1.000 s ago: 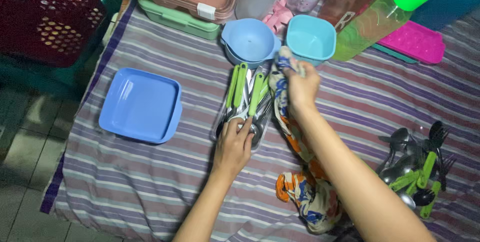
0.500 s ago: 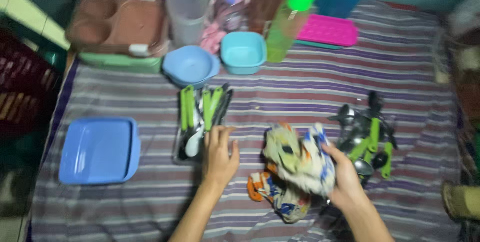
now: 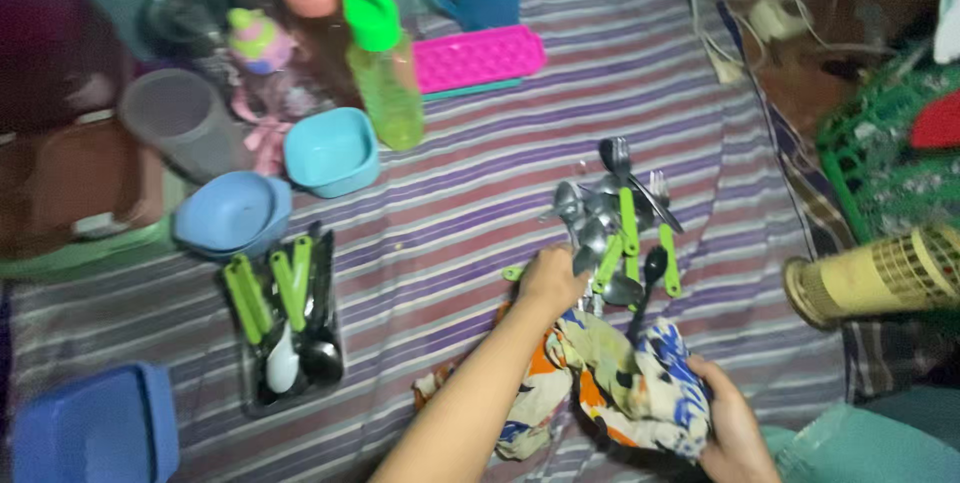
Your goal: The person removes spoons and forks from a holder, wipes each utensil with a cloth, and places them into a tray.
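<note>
My left hand [image 3: 550, 278] reaches across to a pile of green-handled spoons and forks [image 3: 620, 228] on the striped cloth and closes on one; a green handle tip shows beside the fingers. My right hand [image 3: 732, 425] at the bottom grips a bunched floral rag [image 3: 620, 388] that lies under my left forearm. To the left, a clear tray [image 3: 290, 328] holds more green-handled cutlery and a white spoon.
A blue square dish [image 3: 90, 433] sits bottom left. At the back stand a blue bowl [image 3: 232, 211], a teal bowl [image 3: 330, 151], a grey cup [image 3: 185, 123], a green bottle [image 3: 385, 63] and a pink tray [image 3: 478, 58]. A woven cylinder [image 3: 880, 273] and green basket [image 3: 885, 148] lie at right.
My view swung right. My left hand left the cutlery tray and crossed over to the loose pile of cutlery. My right hand drew the rag down toward me.
</note>
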